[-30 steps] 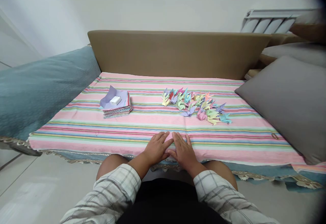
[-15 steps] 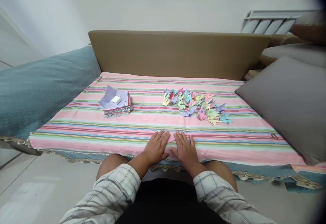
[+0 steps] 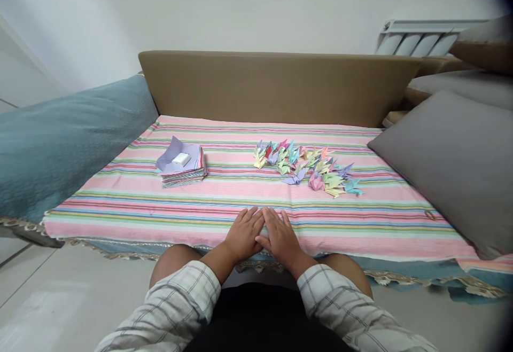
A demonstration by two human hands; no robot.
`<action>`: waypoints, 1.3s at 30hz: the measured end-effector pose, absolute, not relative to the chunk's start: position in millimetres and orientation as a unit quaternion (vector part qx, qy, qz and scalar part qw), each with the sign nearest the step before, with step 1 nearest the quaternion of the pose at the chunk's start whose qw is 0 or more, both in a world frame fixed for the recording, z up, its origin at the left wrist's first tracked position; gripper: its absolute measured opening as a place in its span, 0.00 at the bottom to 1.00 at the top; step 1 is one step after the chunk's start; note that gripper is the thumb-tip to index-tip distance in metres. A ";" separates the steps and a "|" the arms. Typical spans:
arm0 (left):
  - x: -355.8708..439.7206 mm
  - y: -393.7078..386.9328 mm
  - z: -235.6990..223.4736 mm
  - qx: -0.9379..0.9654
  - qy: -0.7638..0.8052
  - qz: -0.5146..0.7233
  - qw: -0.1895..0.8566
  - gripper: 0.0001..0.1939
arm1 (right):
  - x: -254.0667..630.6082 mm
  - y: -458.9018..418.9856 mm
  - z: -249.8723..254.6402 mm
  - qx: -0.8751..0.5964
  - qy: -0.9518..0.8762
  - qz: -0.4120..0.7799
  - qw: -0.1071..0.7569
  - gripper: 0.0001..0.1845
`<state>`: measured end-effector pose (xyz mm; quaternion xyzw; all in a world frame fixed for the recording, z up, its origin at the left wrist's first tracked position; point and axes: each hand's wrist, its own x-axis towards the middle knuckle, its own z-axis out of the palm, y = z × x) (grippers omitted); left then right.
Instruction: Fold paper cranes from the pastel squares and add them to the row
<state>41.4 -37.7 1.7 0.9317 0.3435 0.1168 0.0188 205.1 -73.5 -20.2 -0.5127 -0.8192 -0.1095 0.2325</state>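
On striped cloth (image 3: 232,187), note left hand (image 3: 242,237) and right hand (image 3: 281,239) flat and touching, with paper cranes (image 3: 298,174) beyond, slanting back-left to front-right, nearer the right hand.

Cloth (image 3: 232,192), centre frame: pink, multicoloured stripes. Paper cranes (image 3: 316,181), right of centre: I see mostly pastels. Sleeves (image 3: 180,301), bottom: white, dark check.
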 end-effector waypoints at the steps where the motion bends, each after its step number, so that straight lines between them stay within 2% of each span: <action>1: 41.8 -37.4 1.8 0.929 0.350 0.120 0.024 0.37 | 204.8 -72.3 -22.8 -0.512 -0.819 -0.106 0.237 0.36; 10: 41.1 -34.6 5.4 0.897 0.420 0.128 0.051 0.40 | 205.3 -71.7 -28.0 -0.517 -0.813 -0.101 0.247 0.35; 18: 20.8 -35.7 3.6 0.908 0.403 0.117 -0.001 0.42 | 204.9 -72.6 -29.9 -0.521 -0.809 -0.107 0.249 0.34; 25: 1.3 -38.4 2.0 0.922 0.368 0.106 -0.058 0.37 | 208.2 -76.7 -22.7 -0.509 -0.832 -0.108 0.190 0.33; 31: -0.5 -38.1 5.8 0.928 0.353 0.096 -0.064 0.31 | 213.3 -77.4 -18.1 -0.494 -0.847 -0.102 0.167 0.34; 39: 1.9 -39.2 9.0 0.929 0.356 0.079 -0.060 0.31 | 230.7 -81.5 -22.5 -0.505 -0.844 -0.113 0.145 0.32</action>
